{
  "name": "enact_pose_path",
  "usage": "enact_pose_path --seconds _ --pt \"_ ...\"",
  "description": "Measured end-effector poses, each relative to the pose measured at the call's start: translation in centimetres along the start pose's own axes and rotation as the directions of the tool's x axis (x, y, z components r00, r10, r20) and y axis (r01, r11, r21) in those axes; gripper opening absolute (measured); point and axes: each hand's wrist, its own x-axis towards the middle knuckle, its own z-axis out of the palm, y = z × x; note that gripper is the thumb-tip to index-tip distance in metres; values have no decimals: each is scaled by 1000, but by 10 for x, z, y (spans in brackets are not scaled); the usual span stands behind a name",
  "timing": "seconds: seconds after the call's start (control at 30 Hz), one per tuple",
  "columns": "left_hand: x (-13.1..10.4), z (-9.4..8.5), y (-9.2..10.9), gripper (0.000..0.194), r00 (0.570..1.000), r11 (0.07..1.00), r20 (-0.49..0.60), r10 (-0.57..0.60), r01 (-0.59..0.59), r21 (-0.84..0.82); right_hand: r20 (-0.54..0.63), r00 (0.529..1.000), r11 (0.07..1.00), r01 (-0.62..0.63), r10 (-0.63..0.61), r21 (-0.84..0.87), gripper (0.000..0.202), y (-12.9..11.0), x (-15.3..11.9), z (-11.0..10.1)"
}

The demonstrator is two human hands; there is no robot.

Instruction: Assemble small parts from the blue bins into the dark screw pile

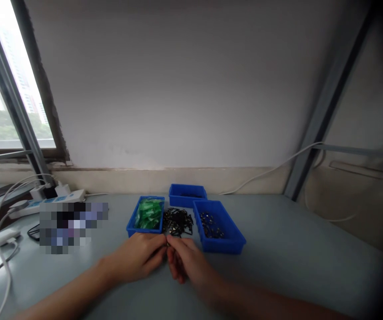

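My left hand [141,255] and my right hand [189,262] meet at the fingertips, low over the table just in front of a pile of small black and metallic parts [178,221]. Both hands are closed in a pinch. Whatever sits between the fingertips is too small and too covered to name. Left of the pile stands a blue bin [144,231] holding green plastic packets [149,213]. To its right, a larger blue bin [233,238] contains small shiny metal pieces [209,224]. Behind the pile is a third blue bin [187,202] with dark items inside.
A white power strip [46,203] with plugs and white cables [3,262] occupies the table's left side. Near it lies a pixelated, blurred-out object [73,224]. The wall [178,98] rises behind the table [271,249], and a metal post [311,133] stands at the right.
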Motion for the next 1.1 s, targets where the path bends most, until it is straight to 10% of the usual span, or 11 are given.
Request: enact_pose_path --seconds 0.57,1.1 --pt "1 8 -1 22 996 990 -43 -72 66 -122 -51 999 999 9 -11 -38 53 -1 -1 -2" --pt "-2 7 -2 27 997 991 47 -59 53 119 -178 984 998 -30 20 -53 53 -3 1 0"
